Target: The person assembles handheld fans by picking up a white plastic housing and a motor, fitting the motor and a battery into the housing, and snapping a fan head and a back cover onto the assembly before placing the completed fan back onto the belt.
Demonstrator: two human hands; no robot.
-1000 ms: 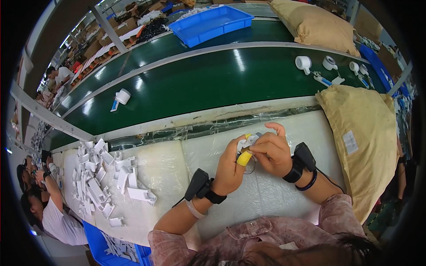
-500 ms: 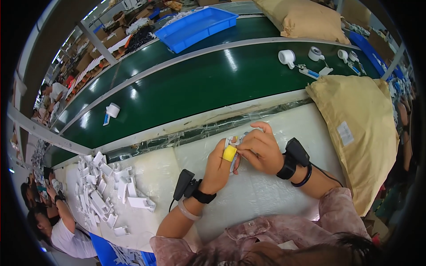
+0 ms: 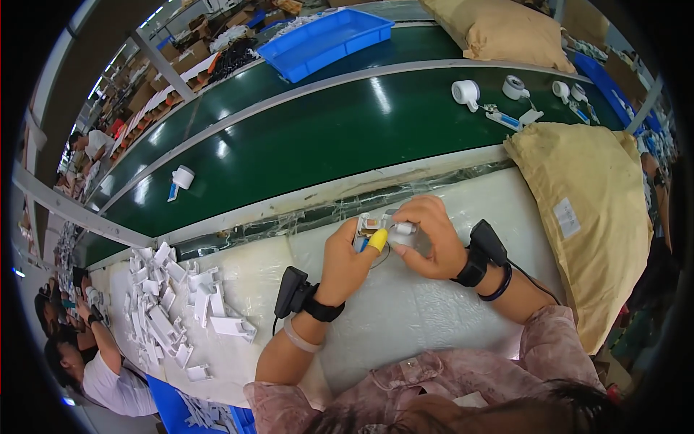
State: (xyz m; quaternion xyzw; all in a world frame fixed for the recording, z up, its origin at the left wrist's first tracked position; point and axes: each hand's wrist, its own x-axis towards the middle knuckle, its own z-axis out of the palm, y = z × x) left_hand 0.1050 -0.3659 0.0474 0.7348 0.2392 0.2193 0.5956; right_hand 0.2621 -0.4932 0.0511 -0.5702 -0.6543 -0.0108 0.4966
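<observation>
My left hand [image 3: 340, 264], a yellow cover [image 3: 378, 239] on its thumb, is closed round a small white and blue housing [image 3: 364, 233] with a brownish part inside. Just right of it, my right hand [image 3: 436, 239] holds a white and grey round piece [image 3: 403, 228] between thumb and fingers. A thin dark wire [image 3: 383, 258] loops below the two pieces. Fingers hide much of both pieces, so I cannot tell whether they are joined. Both hands are above the plastic-covered table [image 3: 419, 318].
White plastic housings [image 3: 163, 318] lie heaped at the left. Beyond the table runs a green conveyor [image 3: 289, 152] with white round-headed units [image 3: 465, 94] on it. A brown paper sack [image 3: 600, 202] stands at the right; a blue tray [image 3: 325, 45] is at the back. Another person [image 3: 108, 376] sits at far left.
My left hand has turned, showing more of the housing. My right hand has opened wider from a pinch at the part and now holds the round piece beside it.
</observation>
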